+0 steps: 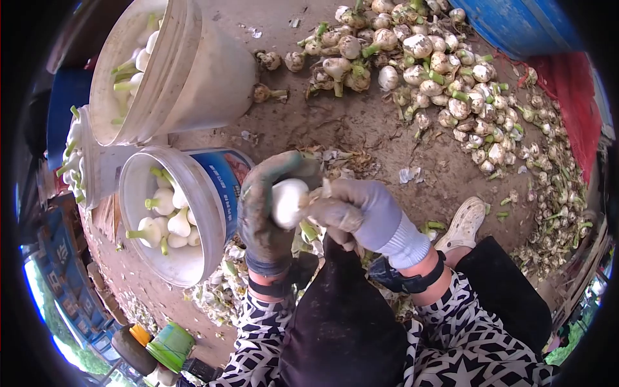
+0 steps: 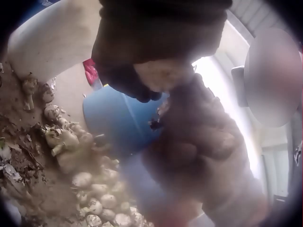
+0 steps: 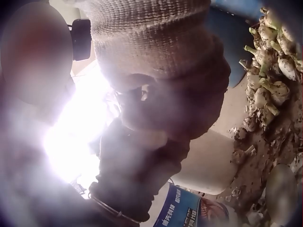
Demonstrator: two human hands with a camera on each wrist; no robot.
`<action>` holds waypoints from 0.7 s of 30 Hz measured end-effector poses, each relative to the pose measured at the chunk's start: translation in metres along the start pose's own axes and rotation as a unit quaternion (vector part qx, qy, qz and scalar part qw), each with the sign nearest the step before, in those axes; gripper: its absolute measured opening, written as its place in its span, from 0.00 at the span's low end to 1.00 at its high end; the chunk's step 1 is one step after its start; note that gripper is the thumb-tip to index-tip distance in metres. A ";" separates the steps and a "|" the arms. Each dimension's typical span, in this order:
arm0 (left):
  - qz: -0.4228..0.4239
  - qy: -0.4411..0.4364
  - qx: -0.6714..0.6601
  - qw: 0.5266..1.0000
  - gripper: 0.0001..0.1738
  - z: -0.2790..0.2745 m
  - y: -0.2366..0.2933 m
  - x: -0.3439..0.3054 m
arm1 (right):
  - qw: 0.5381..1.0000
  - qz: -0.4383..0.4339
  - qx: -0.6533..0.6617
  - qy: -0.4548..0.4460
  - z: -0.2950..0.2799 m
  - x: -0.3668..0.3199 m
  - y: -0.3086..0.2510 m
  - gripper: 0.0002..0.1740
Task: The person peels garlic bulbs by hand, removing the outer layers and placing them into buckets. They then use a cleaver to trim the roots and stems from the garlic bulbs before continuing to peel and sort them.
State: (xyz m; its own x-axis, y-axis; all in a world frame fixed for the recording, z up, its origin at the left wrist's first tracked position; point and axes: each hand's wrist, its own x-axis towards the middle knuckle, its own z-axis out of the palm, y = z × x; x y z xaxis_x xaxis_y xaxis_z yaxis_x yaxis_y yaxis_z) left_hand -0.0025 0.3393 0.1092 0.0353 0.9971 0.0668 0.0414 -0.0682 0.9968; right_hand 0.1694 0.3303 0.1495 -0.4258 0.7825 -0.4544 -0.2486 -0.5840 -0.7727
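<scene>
Both hands wear dirty work gloves and meet over my lap in the head view. My left hand (image 1: 267, 206) curls around a white garlic bulb (image 1: 287, 201). My right hand (image 1: 351, 213) pinches loose skin and root at the bulb's right side. In the left wrist view the left hand (image 2: 156, 52) fills the top and the bulb (image 2: 163, 75) shows pale beneath it, with the right hand (image 2: 203, 142) close below. The right wrist view is glare-washed; the right hand (image 3: 156, 71) is at top, the left hand (image 3: 137, 170) below.
Two white buckets of peeled garlic (image 1: 174, 213) (image 1: 161, 71) lie tipped at left on bare dirt. A large heap of unpeeled garlic (image 1: 438, 71) spreads at upper right beside a blue barrel (image 1: 522, 22). Peelings (image 1: 225, 290) pile near my knees. A white shoe (image 1: 463, 224) is at right.
</scene>
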 end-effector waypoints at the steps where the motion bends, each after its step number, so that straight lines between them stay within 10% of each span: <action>1: -0.027 -0.006 -0.247 0.969 0.27 0.000 -0.005 0.003 | 0.999 0.030 -0.015 0.019 -0.010 -0.002 0.000 0.10; 2: -0.052 -0.012 -0.478 0.877 0.29 0.000 -0.006 0.006 | 0.997 -0.001 0.073 0.035 -0.022 -0.001 0.016 0.09; 6: -0.124 0.066 -0.533 0.834 0.29 0.002 0.004 0.010 | 0.990 -0.050 -0.002 0.133 -0.042 -0.007 0.040 0.09; 8: -0.128 0.065 -0.480 0.866 0.29 0.004 0.002 0.006 | 0.986 -0.065 -0.100 0.113 -0.038 -0.010 0.045 0.12; 11: 0.016 0.022 0.042 0.999 0.32 0.010 0.007 0.001 | 0.986 -0.094 -0.113 0.074 -0.008 -0.004 0.027 0.14; 14: -0.029 -0.023 -0.091 0.995 0.32 0.002 0.011 0.001 | 0.958 -0.115 -0.260 0.024 -0.001 0.007 0.008 0.16; 16: -0.028 -0.007 -0.059 0.998 0.32 0.000 0.015 0.001 | 0.997 0.045 -0.045 -0.040 0.003 0.007 -0.004 0.17; 21: -0.041 -0.017 -0.152 0.987 0.31 0.004 0.016 -0.002 | 0.996 0.072 -0.004 -0.053 -0.002 0.008 0.003 0.17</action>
State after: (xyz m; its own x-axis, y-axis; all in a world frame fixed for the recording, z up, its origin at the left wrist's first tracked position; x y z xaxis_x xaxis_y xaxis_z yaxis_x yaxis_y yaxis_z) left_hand 0.0017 0.3362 0.1247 0.0788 0.9968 -0.0117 -0.2556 0.0316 0.9663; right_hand 0.1668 0.3353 0.1428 -0.5466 0.6633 -0.5111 -0.1724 -0.6865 -0.7064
